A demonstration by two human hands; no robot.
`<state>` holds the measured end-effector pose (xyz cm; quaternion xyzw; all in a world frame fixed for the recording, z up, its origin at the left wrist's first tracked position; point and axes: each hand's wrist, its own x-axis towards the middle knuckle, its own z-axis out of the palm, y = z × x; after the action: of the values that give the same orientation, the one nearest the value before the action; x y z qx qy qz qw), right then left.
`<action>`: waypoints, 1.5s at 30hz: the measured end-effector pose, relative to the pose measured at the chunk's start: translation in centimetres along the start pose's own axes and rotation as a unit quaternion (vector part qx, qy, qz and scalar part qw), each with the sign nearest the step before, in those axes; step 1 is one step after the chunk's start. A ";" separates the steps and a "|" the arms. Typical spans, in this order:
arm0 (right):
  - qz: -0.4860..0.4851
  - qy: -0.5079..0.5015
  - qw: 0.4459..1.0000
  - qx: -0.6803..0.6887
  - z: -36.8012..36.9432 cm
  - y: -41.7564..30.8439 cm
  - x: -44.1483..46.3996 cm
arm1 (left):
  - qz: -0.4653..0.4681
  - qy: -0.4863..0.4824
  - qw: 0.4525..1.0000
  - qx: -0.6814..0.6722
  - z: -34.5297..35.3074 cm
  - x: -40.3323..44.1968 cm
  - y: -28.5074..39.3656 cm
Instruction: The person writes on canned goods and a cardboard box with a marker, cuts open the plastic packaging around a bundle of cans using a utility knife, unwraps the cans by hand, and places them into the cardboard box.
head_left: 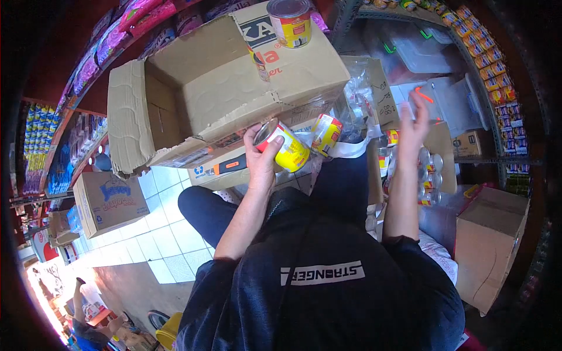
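Observation:
My left hand [263, 155] is wrapped round a yellow and red can [292, 153], held tilted above my lap. Just right of it is a second yellow-labelled can [326, 134], with a whitish strip [350, 150] beside it. My right hand [415, 120] is raised at the right, slightly blurred, fingers spread and holding nothing. Below that hand, more cans [432, 175] stand in an open carton [448, 149]. A large open cardboard box [205, 105] lies in front of me, with a larger can [290, 26] on its flap.
An orange and black tool [230, 165] lies near the large box. Closed cartons stand at the left [111, 205] and right [489, 245]. Clear plastic bins [418, 50] are at the upper right. Stocked shelves [500, 88] curve round both sides. Another person [88, 327] is at the lower left.

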<state>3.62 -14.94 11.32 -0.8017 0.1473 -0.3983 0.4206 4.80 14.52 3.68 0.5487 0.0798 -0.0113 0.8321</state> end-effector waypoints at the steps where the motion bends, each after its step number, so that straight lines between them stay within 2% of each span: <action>1: 0.027 -0.070 0.996 0.047 1.4 -1.5 -1.9 | 0.001 -0.001 1.000 0.004 0.2 -0.1 0.1; 2: 0.053 -0.139 0.984 0.095 2.9 -2.8 -3.8 | 0.004 -0.003 1.000 0.007 0.5 -0.1 0.3; 3: -0.123 -0.247 0.959 0.067 4.0 -3.6 -5.0 | 0.007 -0.003 1.000 0.012 0.7 -0.1 0.4; 4: -0.185 -0.288 0.936 0.084 5.5 -4.4 -6.8 | 0.010 -0.005 1.000 0.016 0.7 0.0 0.4; 5: -0.156 -0.339 0.925 0.074 6.3 -5.5 -8.5 | 0.013 -0.006 1.000 0.020 0.6 0.0 0.3; 8: -0.077 -0.357 0.928 0.074 7.9 -5.8 -11.1 | 0.041 -0.005 0.998 0.047 0.8 -0.4 0.6; 11: -0.101 -0.365 0.922 0.079 8.5 -5.4 -11.8 | 0.058 -0.004 0.997 0.054 1.1 -0.4 0.6; 14: -0.096 -0.346 0.927 0.105 8.1 -5.7 -11.8 | 0.044 0.005 0.999 0.007 1.3 -0.6 0.6; 17: -0.153 -0.326 0.928 0.101 7.7 -5.6 -11.9 | 0.018 0.014 1.000 -0.018 1.2 -0.5 0.5; 20: -0.148 -0.312 0.928 0.138 7.5 -5.1 -12.3 | -0.010 0.013 0.999 -0.045 1.0 -0.6 0.1; 23: 0.039 -0.318 0.910 0.262 7.3 -4.5 -12.9 | -0.017 0.007 0.997 -0.075 0.8 -0.6 -0.3; 29: 0.217 -0.321 0.828 0.405 7.4 -3.9 -13.3 | -0.015 0.006 0.997 -0.080 0.9 -0.4 -0.3; 35: 0.254 -0.320 0.823 0.395 7.5 -2.9 -12.7 | -0.011 0.003 0.997 -0.080 0.8 -0.4 -0.1; 41: 0.271 -0.274 0.804 0.453 7.8 -2.2 -13.0 | -0.007 -0.007 0.997 -0.079 0.5 -0.2 -0.3; 45: 0.321 -0.248 0.752 0.520 7.7 -2.4 -12.8 | -0.012 -0.004 0.997 -0.080 0.6 -0.2 -0.4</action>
<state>1.07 -1.89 4.14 -0.4352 0.0568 -0.0420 0.8975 4.63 13.85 3.59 0.4791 0.0834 -0.0171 0.8736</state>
